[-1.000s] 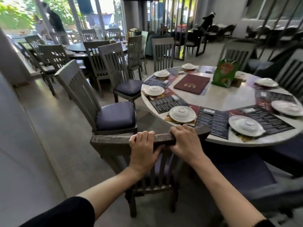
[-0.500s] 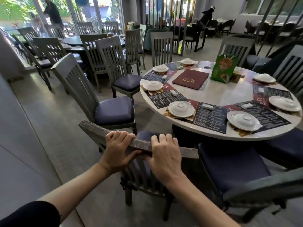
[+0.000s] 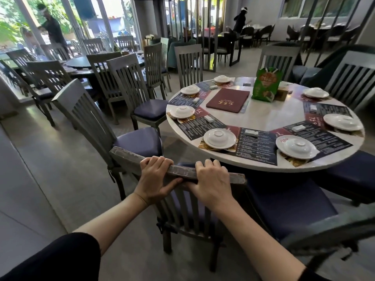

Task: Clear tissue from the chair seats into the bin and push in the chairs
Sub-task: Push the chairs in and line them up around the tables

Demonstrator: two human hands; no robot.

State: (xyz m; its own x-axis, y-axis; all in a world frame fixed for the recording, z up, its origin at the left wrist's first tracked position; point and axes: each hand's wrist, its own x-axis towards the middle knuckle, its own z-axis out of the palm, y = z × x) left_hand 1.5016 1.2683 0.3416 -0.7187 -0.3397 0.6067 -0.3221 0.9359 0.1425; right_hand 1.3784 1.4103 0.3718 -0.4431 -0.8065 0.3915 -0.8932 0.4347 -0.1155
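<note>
Head view is showing the left hand (image 3: pixel 156 179) and right hand (image 3: pixel 211 183), fingers clamping over the top rail of the chair (image 3: pixel 126 156), which is standing angled beside the worktop (image 3: pixel 263 112). A skewed push is risking bumping the neighbouring seat (image 3: pixel 288 205) or jolting the plates (image 3: pixel 219 138); no tissue is showing.

Head camera looks forward and down, close over a chair back (image 3: pixel 178 171).

two hands (image 3: pixel 157 179), seven plates (image 3: pixel 219 138), one menu (image 3: pixel 228 100)
</note>
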